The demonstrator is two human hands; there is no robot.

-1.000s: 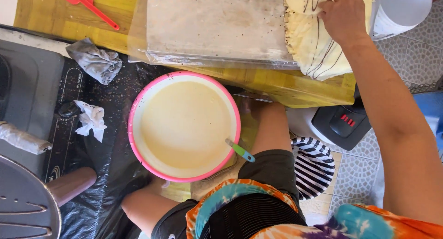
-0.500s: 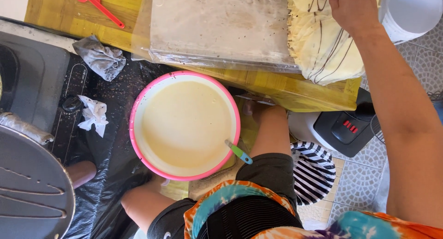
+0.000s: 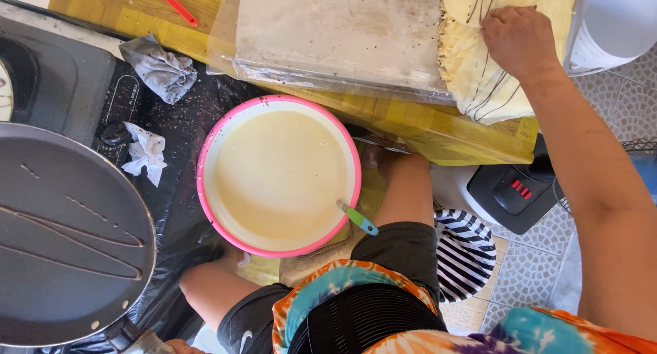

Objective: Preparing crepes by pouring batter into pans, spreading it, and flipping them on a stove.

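My right hand (image 3: 521, 45) rests on a pale folded crepe (image 3: 479, 87) streaked with dark chocolate lines, at the right end of a plastic-covered board (image 3: 342, 36). Its fingers curl into the crepe. Only a sliver of my left hand (image 3: 176, 345) shows at the bottom edge, at the handle of a dark frying pan (image 3: 65, 238) with thin dark streaks inside. Between the hands stands a pink-rimmed bowl (image 3: 226, 132) full of cream batter, with a green and blue utensil handle (image 3: 357, 218) sticking out of it.
A stove (image 3: 61, 73) wrapped in black plastic lies at the left, with crumpled tissues (image 3: 159, 68) on it. A red spatula (image 3: 174, 4) lies on the yellow wooden table (image 3: 438, 132). A white bucket (image 3: 616, 25), a black appliance (image 3: 517, 193) and a striped bowl (image 3: 465, 255) are at the right. My knees are below the bowl.
The frying pan has come in from the lower left and now covers much of the stove. My right hand has stayed on the crepe.
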